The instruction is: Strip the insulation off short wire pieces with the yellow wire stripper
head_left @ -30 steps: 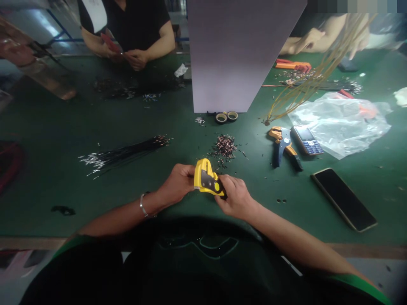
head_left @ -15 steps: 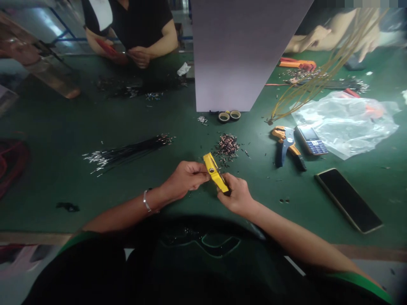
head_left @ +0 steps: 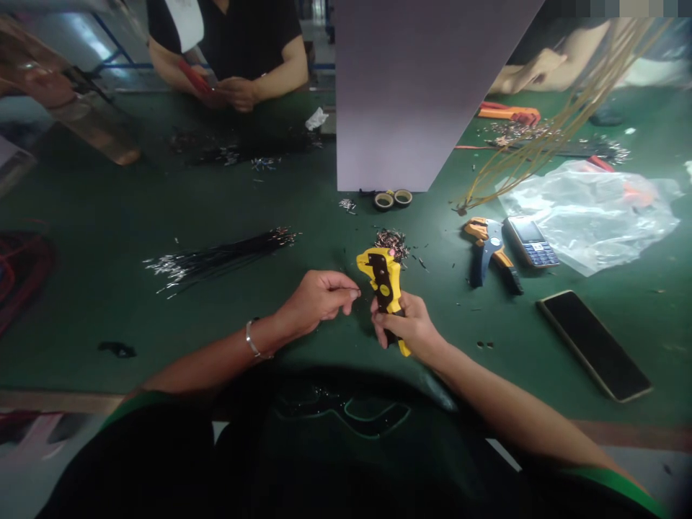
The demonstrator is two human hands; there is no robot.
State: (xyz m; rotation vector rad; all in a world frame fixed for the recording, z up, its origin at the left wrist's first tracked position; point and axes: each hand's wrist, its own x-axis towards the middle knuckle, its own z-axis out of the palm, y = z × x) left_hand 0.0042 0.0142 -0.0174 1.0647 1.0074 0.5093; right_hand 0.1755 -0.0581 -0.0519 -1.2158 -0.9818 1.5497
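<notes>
My right hand (head_left: 408, 324) is closed around the handles of a yellow and black wire stripper (head_left: 385, 285), its jaws pointing away from me and its flat side turned up. Just left of the tool, my left hand (head_left: 321, 297) pinches what looks like a thin dark wire (head_left: 359, 291), mostly hidden by the fingers. The fingertips and the stripper are apart. Beyond the stripper's head lies a heap of small copper-coloured and dark scraps (head_left: 391, 241). A bundle of black wires (head_left: 221, 258) with bared ends lies to the left.
A second stripper (head_left: 491, 252), a keypad phone (head_left: 531, 241), a smartphone (head_left: 595, 344) and a clear plastic bag (head_left: 595, 213) lie on the right. Two tape rolls (head_left: 393, 200) sit by a pale upright panel (head_left: 383, 101). Across the table, a person's hands (head_left: 238, 94) hold a red tool.
The wire stripper has turned so its broad side shows, and moved slightly right, away from my left fingers. My left hand stays near its place, still pinching.
</notes>
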